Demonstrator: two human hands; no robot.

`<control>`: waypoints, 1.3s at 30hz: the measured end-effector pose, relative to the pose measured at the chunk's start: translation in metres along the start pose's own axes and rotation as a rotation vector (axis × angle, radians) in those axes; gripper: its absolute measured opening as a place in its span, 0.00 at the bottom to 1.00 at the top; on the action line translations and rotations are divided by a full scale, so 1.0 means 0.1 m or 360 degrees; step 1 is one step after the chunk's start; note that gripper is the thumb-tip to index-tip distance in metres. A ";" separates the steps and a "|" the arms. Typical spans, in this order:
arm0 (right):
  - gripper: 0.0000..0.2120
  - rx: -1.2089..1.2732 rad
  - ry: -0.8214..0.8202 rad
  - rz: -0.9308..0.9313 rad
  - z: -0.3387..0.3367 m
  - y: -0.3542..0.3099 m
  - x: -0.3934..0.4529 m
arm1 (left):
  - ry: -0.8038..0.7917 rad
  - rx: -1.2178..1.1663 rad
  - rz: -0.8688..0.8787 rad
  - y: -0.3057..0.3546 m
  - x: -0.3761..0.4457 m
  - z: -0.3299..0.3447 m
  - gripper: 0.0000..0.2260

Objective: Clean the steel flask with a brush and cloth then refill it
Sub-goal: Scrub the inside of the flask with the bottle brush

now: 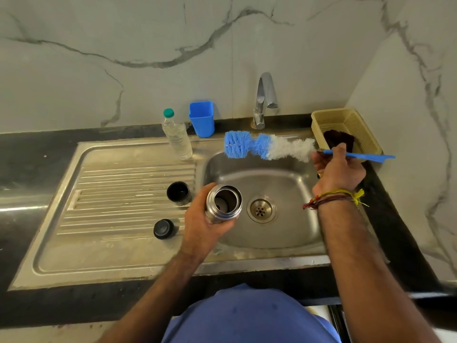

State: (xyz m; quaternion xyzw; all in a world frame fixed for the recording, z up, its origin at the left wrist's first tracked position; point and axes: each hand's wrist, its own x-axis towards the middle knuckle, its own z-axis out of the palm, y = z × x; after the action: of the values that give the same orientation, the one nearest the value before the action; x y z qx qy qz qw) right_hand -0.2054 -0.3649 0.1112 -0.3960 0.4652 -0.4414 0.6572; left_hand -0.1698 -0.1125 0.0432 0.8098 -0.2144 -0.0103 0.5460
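Both forearms are bare from wrist to elbow, with no sleeve showing on either, and fine dark hair runs along the right forearm (366, 266). Round the right wrist sits a bundle of threads (331, 198): several thin maroon and brown cords wound together, and over them a yellow thread tied in a knot with frayed loose ends sticking out to the side. A ring with a dark stone (319, 175) shows on a finger of the right hand (338, 169). The left hand (205, 226) and its wrist carry nothing. A blue garment (249, 315) of plain cloth covers the torso
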 end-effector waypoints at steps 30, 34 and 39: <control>0.08 -0.0152 -0.0502 -0.0852 -0.16 -0.56 0.11 | -0.0318 0.0344 -0.0285 -0.26 0.77 0.52 0.32; 0.06 -0.0371 -0.0803 -0.1033 -0.01 -0.73 0.03 | -0.0371 0.0299 -0.0340 -0.30 0.71 0.60 0.33; 0.03 -0.0618 -0.1128 -0.1075 0.17 -0.64 -0.07 | -0.0436 0.0297 -0.0318 -0.28 0.64 0.65 0.32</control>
State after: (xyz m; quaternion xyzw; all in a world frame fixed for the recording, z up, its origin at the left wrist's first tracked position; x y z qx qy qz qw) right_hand -0.2034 -0.3757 0.1771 -0.7634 0.1341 -0.3733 0.5097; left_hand -0.1189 -0.1841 0.0053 0.8653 -0.2052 -0.1545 0.4305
